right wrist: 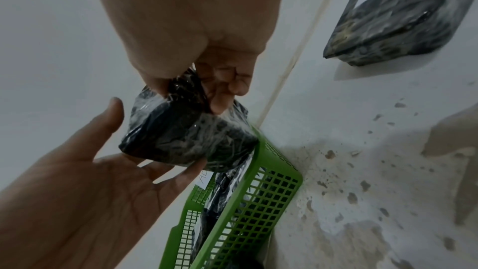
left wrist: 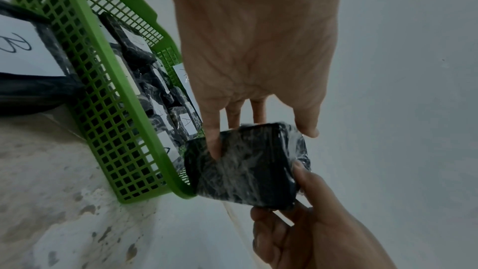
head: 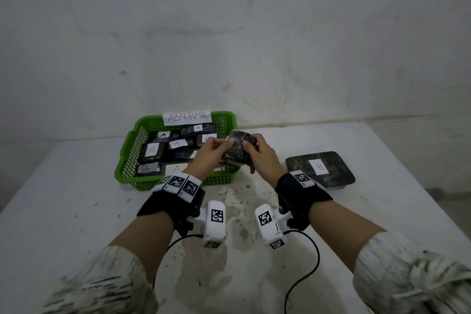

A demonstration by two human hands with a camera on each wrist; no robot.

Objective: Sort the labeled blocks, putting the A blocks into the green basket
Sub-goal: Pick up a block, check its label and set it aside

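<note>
Both hands hold one plastic-wrapped black block (head: 237, 148) above the near right corner of the green basket (head: 127, 153). The right hand (head: 260, 154) pinches its right end between thumb and curled fingers; the left hand (head: 207, 153) steadies the other end, fingers nearly straight against the wrap. No label shows on the block's visible faces. The basket, tagged "ABNORMAL" and already filled with A blocks (head: 151, 151), lies just left and below, nearer the left hand. A larger B block (head: 319, 169) rests on the white table (head: 76, 211), apart at right.
</note>
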